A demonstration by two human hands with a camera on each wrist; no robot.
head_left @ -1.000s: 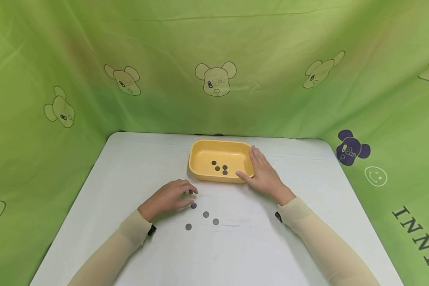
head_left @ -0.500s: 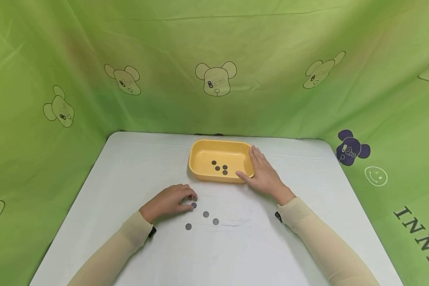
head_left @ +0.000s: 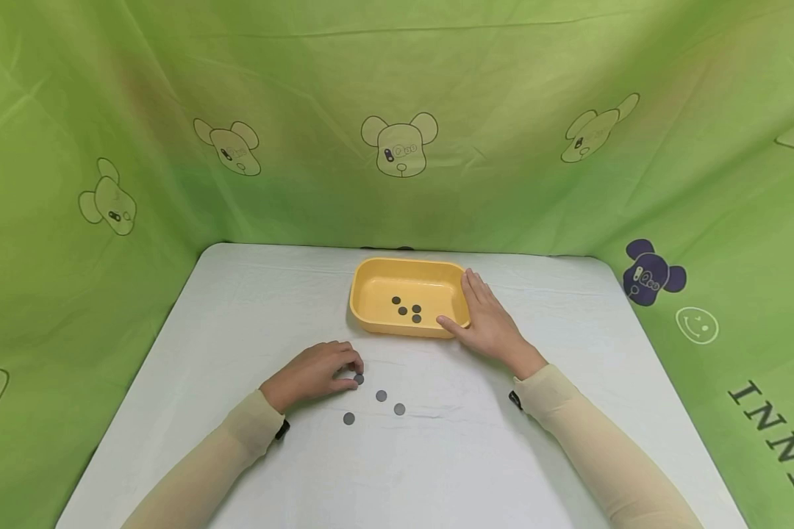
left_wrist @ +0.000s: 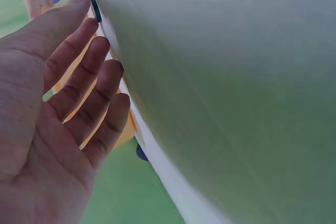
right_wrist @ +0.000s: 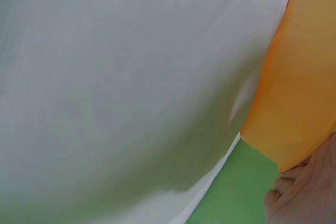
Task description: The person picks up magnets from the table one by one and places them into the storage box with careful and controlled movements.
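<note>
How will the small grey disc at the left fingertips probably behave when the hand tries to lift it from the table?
The grey disc looks thin and flat on the table, so it is probably hard to pinch. It probably slides rather than rolls. It seems light.

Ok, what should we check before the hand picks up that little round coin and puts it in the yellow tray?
1. Left hand at the nearest coin: ok, fingers touch it.
2. Coin pinched and lifted: not ok, it lies flat on the white table.
3. Right hand steadying the yellow tray: ok, it rests against the tray's right side.
4. Room in the tray: ok, only four coins inside.
5. Other three coins clear of the hand: ok, they lie apart.
6. Grip firmness: cannot tell.
</note>
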